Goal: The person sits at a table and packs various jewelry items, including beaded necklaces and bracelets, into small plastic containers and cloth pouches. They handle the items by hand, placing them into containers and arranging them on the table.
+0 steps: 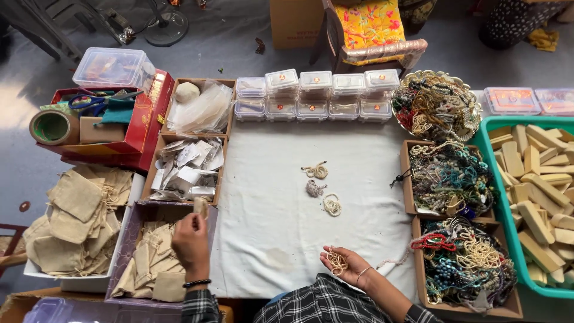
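My left hand [191, 242] pinches a small beige cloth pouch [201, 207] above a purple-lined box [133, 239] full of similar pouches. Palm up near the cloth's front edge, my right hand [345, 263] cradles a coiled pale bead string [338, 261]. Three small bead coils lie on the white cloth [269, 197]: a tan one [317, 171], a greyish one [314, 189] and a cream one [332, 205].
Cardboard boxes of mixed bead strings [448, 179] [463, 260] and a metal plate of beads [436, 104] stand right, beside a green crate of wooden blocks [535, 197]. Small clear lidded boxes [317, 96] line the back. Paper packets [186, 167], plastic bags [203, 107], loose pouches [78, 215] and a red box with scissors [110, 116] sit left.
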